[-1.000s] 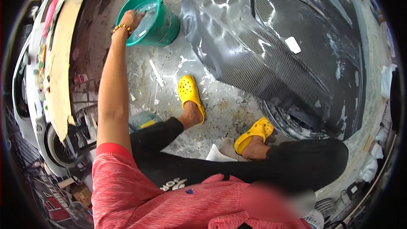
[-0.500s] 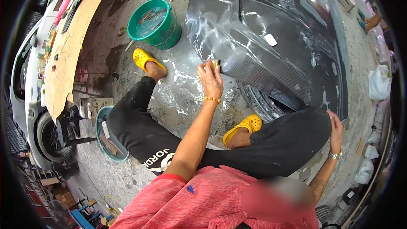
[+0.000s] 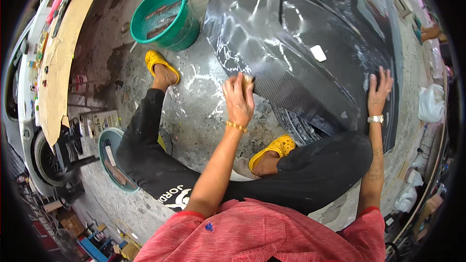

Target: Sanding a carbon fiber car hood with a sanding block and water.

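Observation:
My left hand [image 3: 238, 103] is closed around a small tan block [image 3: 248, 82], its fingers at the near left edge of a wet, dark carbon-fibre car bonnet [image 3: 303, 75]. Beyond them, milky streaks and splashes run over that corner of the panel. My right hand [image 3: 379, 94] lies with spread fingers on the bonnet's right side, near a whitish wet patch. A small white rectangular piece [image 3: 318, 53] rests on the panel between the two hands. What the block's underside looks like is hidden.
A green bucket [image 3: 190, 33] of water with reddish-brown strips stands at the far left. A teal basin [image 3: 103, 161] with flat pieces sits beside my left leg. Brown board [image 3: 68, 53] lines the left; a white plastic bag [image 3: 431, 103] lies right. The concrete floor [image 3: 194, 126] is wet.
My right hand has left my knee and now lies on the bonnet's right side. My left hand still grips the block near the panel's edge. The view has shifted slightly.

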Demonstrator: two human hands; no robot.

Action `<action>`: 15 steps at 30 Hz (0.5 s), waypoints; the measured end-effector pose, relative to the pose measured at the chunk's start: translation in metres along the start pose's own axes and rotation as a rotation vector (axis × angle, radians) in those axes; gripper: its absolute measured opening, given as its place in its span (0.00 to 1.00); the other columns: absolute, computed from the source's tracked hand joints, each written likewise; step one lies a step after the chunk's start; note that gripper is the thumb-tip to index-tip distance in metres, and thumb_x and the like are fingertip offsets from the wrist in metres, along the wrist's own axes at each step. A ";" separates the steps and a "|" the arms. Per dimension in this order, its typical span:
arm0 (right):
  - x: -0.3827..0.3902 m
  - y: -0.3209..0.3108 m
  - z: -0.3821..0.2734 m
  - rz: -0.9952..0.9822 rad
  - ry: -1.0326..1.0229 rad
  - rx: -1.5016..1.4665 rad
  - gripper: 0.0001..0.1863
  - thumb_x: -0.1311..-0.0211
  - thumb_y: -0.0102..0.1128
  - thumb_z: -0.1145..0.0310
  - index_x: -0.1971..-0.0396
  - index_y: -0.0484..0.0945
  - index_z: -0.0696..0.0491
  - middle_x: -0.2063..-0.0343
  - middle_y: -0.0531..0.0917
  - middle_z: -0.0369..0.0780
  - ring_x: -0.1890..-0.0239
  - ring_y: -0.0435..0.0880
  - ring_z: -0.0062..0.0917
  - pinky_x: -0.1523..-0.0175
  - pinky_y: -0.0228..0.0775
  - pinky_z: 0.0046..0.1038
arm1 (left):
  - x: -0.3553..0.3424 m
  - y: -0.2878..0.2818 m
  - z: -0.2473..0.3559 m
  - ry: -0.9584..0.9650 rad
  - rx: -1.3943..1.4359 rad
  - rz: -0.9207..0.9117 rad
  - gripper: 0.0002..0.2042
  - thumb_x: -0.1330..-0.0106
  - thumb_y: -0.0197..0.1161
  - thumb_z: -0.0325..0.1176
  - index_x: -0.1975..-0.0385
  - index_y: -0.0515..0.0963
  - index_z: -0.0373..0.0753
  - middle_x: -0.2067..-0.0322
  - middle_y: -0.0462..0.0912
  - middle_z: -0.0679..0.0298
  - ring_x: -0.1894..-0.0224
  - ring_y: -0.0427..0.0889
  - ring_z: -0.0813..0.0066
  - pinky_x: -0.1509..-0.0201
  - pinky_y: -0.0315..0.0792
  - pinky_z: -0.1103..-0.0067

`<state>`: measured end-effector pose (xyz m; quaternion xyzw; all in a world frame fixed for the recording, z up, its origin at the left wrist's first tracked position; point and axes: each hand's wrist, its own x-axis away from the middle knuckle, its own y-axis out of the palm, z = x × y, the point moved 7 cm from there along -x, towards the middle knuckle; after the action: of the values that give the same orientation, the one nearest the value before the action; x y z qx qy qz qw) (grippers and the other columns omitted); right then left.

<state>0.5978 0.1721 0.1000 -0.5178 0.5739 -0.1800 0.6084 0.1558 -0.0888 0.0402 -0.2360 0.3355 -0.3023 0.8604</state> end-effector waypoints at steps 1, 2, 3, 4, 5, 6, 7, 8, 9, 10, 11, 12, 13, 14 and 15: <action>0.000 -0.005 0.000 0.069 -0.024 -0.091 0.27 0.23 0.53 0.52 0.30 0.70 0.45 0.26 0.63 0.49 0.24 0.54 0.53 0.21 0.43 0.48 | -0.003 0.001 -0.005 -0.004 0.027 -0.044 0.20 0.34 0.63 0.28 0.42 0.74 0.32 0.52 0.74 0.45 0.47 0.73 0.45 0.39 0.68 0.58; 0.001 -0.006 0.000 0.072 -0.050 -0.093 0.27 0.23 0.52 0.52 0.30 0.71 0.45 0.27 0.63 0.49 0.24 0.55 0.51 0.21 0.42 0.48 | -0.015 -0.001 -0.013 0.037 0.031 0.038 0.18 0.33 0.63 0.28 0.44 0.75 0.31 0.51 0.74 0.45 0.49 0.73 0.45 0.41 0.68 0.58; 0.000 -0.004 0.003 0.045 -0.033 -0.096 0.27 0.23 0.52 0.51 0.30 0.70 0.45 0.27 0.64 0.49 0.24 0.54 0.50 0.21 0.42 0.48 | -0.032 -0.004 -0.023 0.010 0.000 0.086 0.16 0.33 0.62 0.29 0.46 0.76 0.31 0.51 0.73 0.44 0.51 0.73 0.43 0.43 0.68 0.58; 0.000 -0.001 0.004 0.015 -0.042 -0.080 0.27 0.23 0.51 0.51 0.29 0.69 0.45 0.27 0.64 0.48 0.23 0.54 0.50 0.21 0.42 0.48 | -0.043 -0.006 -0.033 -0.005 -0.019 0.148 0.15 0.32 0.62 0.29 0.48 0.76 0.31 0.51 0.73 0.44 0.51 0.72 0.43 0.44 0.68 0.58; 0.000 0.002 0.005 -0.018 -0.054 -0.069 0.28 0.22 0.50 0.50 0.29 0.69 0.45 0.27 0.64 0.48 0.23 0.54 0.50 0.21 0.41 0.48 | -0.055 -0.007 -0.042 -0.027 -0.037 0.194 0.15 0.33 0.62 0.28 0.48 0.76 0.32 0.52 0.73 0.45 0.50 0.73 0.43 0.44 0.69 0.58; -0.001 0.004 0.004 -0.028 -0.072 -0.069 0.28 0.22 0.49 0.49 0.29 0.68 0.45 0.27 0.64 0.48 0.23 0.53 0.50 0.21 0.41 0.48 | -0.056 -0.007 -0.045 -0.030 -0.034 0.177 0.16 0.33 0.62 0.28 0.47 0.76 0.32 0.52 0.73 0.45 0.50 0.73 0.43 0.44 0.69 0.58; 0.003 0.004 0.005 -0.031 -0.060 -0.069 0.28 0.22 0.49 0.49 0.29 0.68 0.45 0.27 0.64 0.48 0.23 0.53 0.50 0.21 0.41 0.48 | -0.057 -0.008 -0.045 -0.047 -0.032 0.165 0.17 0.34 0.63 0.28 0.46 0.76 0.32 0.52 0.73 0.45 0.50 0.73 0.43 0.44 0.69 0.57; 0.002 0.006 0.007 -0.038 -0.044 -0.066 0.28 0.22 0.49 0.48 0.29 0.68 0.45 0.26 0.64 0.48 0.23 0.53 0.50 0.21 0.41 0.48 | -0.046 -0.005 -0.043 -0.042 -0.002 0.097 0.19 0.34 0.63 0.27 0.43 0.75 0.33 0.52 0.73 0.45 0.49 0.73 0.43 0.43 0.69 0.57; -0.001 0.008 0.007 -0.020 -0.029 -0.075 0.29 0.22 0.49 0.48 0.29 0.69 0.44 0.26 0.64 0.47 0.23 0.53 0.50 0.21 0.41 0.49 | -0.025 -0.005 -0.034 -0.038 0.021 0.034 0.21 0.34 0.63 0.27 0.41 0.75 0.33 0.52 0.73 0.45 0.48 0.73 0.44 0.43 0.69 0.57; -0.001 0.008 0.005 -0.016 -0.053 -0.089 0.29 0.22 0.49 0.47 0.28 0.68 0.44 0.26 0.63 0.47 0.23 0.53 0.51 0.21 0.40 0.49 | -0.007 -0.002 -0.035 -0.053 -0.013 -0.044 0.23 0.34 0.63 0.27 0.38 0.73 0.34 0.51 0.74 0.44 0.47 0.73 0.44 0.40 0.69 0.58; -0.004 0.011 0.005 -0.019 -0.044 -0.086 0.29 0.22 0.49 0.47 0.28 0.68 0.44 0.26 0.63 0.47 0.23 0.53 0.51 0.21 0.40 0.49 | 0.012 -0.005 -0.028 -0.100 -0.072 -0.102 0.24 0.34 0.63 0.28 0.37 0.72 0.34 0.50 0.74 0.44 0.46 0.73 0.46 0.38 0.68 0.59; -0.004 0.012 0.007 -0.025 -0.030 -0.083 0.29 0.22 0.49 0.47 0.28 0.68 0.44 0.26 0.63 0.48 0.23 0.53 0.50 0.21 0.40 0.49 | 0.006 -0.006 -0.030 -0.035 -0.047 -0.067 0.23 0.34 0.63 0.28 0.38 0.73 0.33 0.50 0.74 0.44 0.46 0.73 0.45 0.38 0.68 0.59; -0.002 0.012 0.009 -0.041 -0.008 -0.082 0.29 0.22 0.49 0.47 0.28 0.68 0.45 0.26 0.63 0.48 0.23 0.53 0.50 0.21 0.40 0.49 | 0.008 -0.006 -0.030 -0.031 -0.043 -0.089 0.22 0.34 0.63 0.28 0.39 0.74 0.33 0.50 0.74 0.44 0.47 0.73 0.45 0.39 0.68 0.58; -0.004 0.013 0.010 -0.042 -0.022 -0.044 0.29 0.23 0.49 0.47 0.29 0.69 0.45 0.27 0.64 0.49 0.23 0.54 0.49 0.21 0.40 0.48 | 0.000 -0.006 -0.038 -0.009 -0.014 -0.029 0.21 0.34 0.63 0.28 0.41 0.75 0.33 0.50 0.74 0.44 0.48 0.73 0.44 0.41 0.69 0.58; -0.002 0.014 0.010 -0.056 -0.040 -0.033 0.29 0.23 0.49 0.47 0.29 0.69 0.45 0.27 0.64 0.49 0.23 0.54 0.49 0.21 0.40 0.48 | -0.011 -0.007 -0.043 0.004 0.011 0.022 0.19 0.33 0.63 0.28 0.43 0.76 0.33 0.50 0.74 0.44 0.49 0.73 0.43 0.42 0.69 0.57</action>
<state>0.6011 0.1831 0.0874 -0.5470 0.5498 -0.1773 0.6059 0.1157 -0.0944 0.0207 -0.2268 0.3382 -0.2950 0.8644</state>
